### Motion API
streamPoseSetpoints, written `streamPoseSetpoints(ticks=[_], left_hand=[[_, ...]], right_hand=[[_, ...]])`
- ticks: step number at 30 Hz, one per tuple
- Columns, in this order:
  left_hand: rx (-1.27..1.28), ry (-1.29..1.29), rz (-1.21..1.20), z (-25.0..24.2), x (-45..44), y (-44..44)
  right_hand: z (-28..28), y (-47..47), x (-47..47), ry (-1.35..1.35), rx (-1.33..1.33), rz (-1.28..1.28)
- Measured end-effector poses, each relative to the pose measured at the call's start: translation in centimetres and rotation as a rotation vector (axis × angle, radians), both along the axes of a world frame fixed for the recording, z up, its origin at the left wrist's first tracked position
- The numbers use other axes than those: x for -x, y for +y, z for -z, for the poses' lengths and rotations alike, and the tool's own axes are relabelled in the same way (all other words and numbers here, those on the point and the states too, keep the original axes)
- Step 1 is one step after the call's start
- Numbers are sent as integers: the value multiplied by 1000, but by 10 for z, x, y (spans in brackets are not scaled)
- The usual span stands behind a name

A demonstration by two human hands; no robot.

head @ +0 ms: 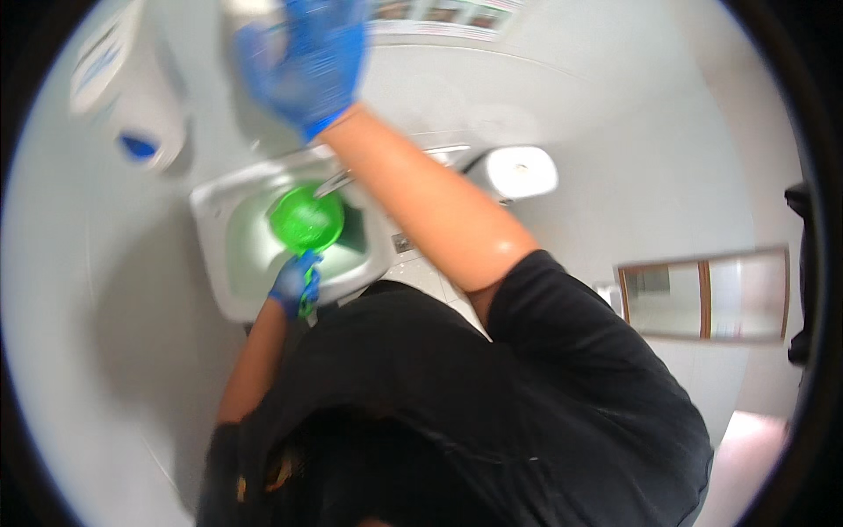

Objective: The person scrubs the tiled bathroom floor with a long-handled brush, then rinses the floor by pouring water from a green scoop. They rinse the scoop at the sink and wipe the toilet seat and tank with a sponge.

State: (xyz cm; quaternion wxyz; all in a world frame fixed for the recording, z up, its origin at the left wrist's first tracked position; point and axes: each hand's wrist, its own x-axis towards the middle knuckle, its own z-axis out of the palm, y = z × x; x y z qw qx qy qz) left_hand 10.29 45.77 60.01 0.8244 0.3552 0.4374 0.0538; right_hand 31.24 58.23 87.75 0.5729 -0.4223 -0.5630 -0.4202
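My left hand (290,283), in a blue disposable glove, grips the handle of a green plastic dipper (306,221) over the white washbasin (240,300). Beneath the metal faucet (332,183), the dipper's bowl holds water with foam or bubbles on it. My right hand (303,66), also blue-gloved, is raised against the wall at the top, thumb and fingers apart. A blurred white fixture (253,8) lies beside its thumb and fingers; whether they touch it is unclear. The right fingertips run into the frame's upper edge.
A white dispenser with a blue window (138,145) hangs on the left wall. Right of the basin stands a white-lidded bin (521,172). A floor drain (402,243) lies among the tiles. A picture sheet (441,18) is at the top, and a brown-framed window or mirror (705,296) at right.
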Motion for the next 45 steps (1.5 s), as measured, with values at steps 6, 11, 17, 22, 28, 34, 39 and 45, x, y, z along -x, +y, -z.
streamPoseSetpoints(ticks=[6, 11, 17, 22, 28, 34, 39, 45], left_hand=[[-16, 4, 45, 5, -3, 9], [-24, 45, 58, 1, 0, 10], [-7, 90, 52, -6, -3, 8], [5, 76, 53, -4, 0, 11], [20, 41, 60, -1, 2, 14], [-10, 61, 69, -1, 3, 13], [15, 59, 68, -3, 2, 13], [-25, 82, 69, -7, 1, 11]], right_hand=[[3, -8, 0, 82, 5, -37], [4, -12, 2, 120, 73, -52], [7, -14, 1, 102, 26, -30], [7, -16, 2, 109, 76, 2], [4, -17, 4, 141, 115, 43], [6, -17, 5, 112, 28, 40], [6, -14, 5, 114, 41, 91], [7, -13, 9, 190, 104, 40]])
